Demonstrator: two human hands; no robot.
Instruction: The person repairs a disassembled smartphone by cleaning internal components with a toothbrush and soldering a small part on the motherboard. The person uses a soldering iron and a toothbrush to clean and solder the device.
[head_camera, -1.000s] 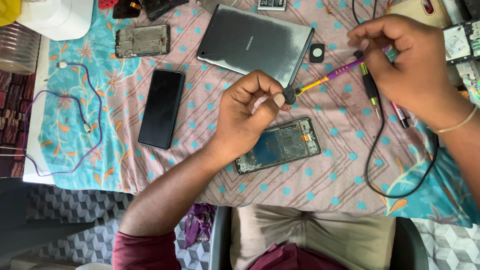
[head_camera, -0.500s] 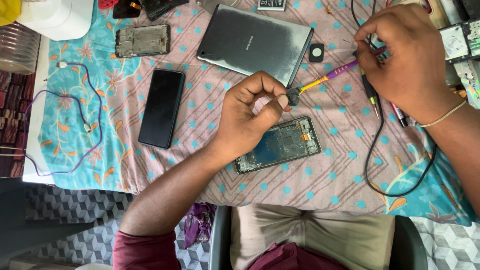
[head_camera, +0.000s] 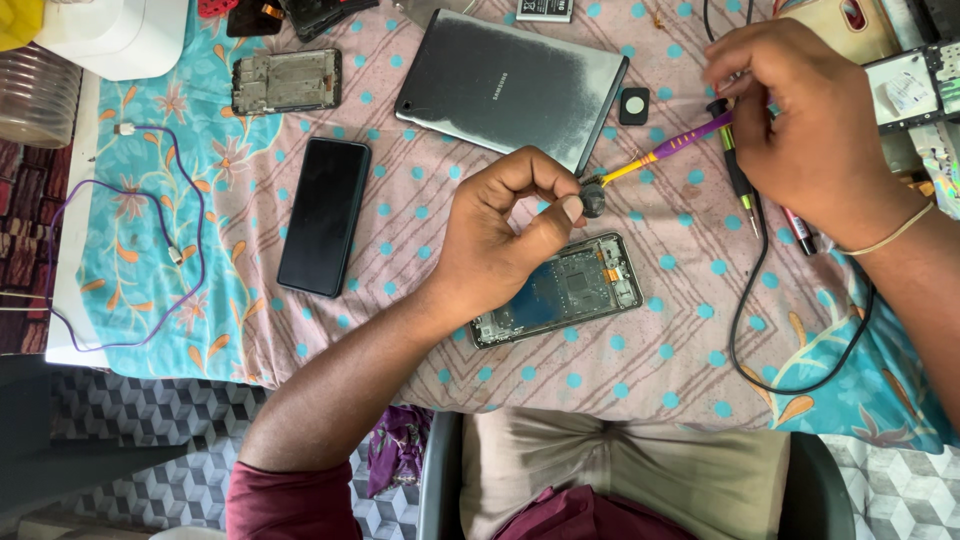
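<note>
Left grip (head_camera: 510, 235) pinches a small dark part (head_camera: 592, 198) above the opened phone (head_camera: 556, 291); right grip (head_camera: 800, 120) is clamped on the purple-yellow tool (head_camera: 665, 152), tip touching that part.

Both hands up over the tabletop. Left hand (head_camera: 505, 235): forearm comes in from lower left, maroon sleeve at the upper arm, wrist about straight, fingers curled into a loose fist, thumb pressed toward the index fingertip in a pinch. Right hand (head_camera: 800, 125): forearm enters from the right edge, thin band on the wrist, back of hand toward the camera, fingers bent down and bunched in a closed grip. Hands apart, not touching.
</note>
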